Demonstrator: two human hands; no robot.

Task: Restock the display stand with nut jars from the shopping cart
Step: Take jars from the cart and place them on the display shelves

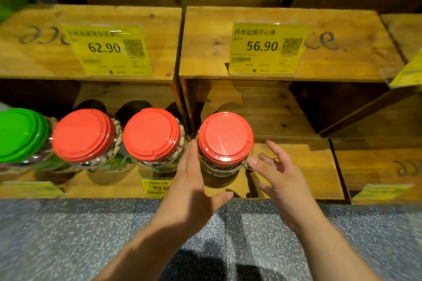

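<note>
A clear nut jar with a red lid (225,138) stands on the lowest wooden shelf (296,166) of the display stand. My left hand (194,189) lies flat against the jar's left side, fingers straight and thumb spread below it. To the jar's right, my right hand (278,175) is spread with fingers apart; its fingertips are at the jar's side, and contact is unclear. Two more red-lidded jars (151,136) (83,134) and a green-lidded jar (21,133) stand in a row to the left. The shopping cart is out of view.
Wooden crates form the upper tier, carrying yellow price tags marked 62.90 (107,50) and 56.90 (267,49). Another yellow tag (157,187) hangs on the lower shelf's front edge. Bare shelf board stretches right of the jar. A grey speckled floor (68,235) lies below.
</note>
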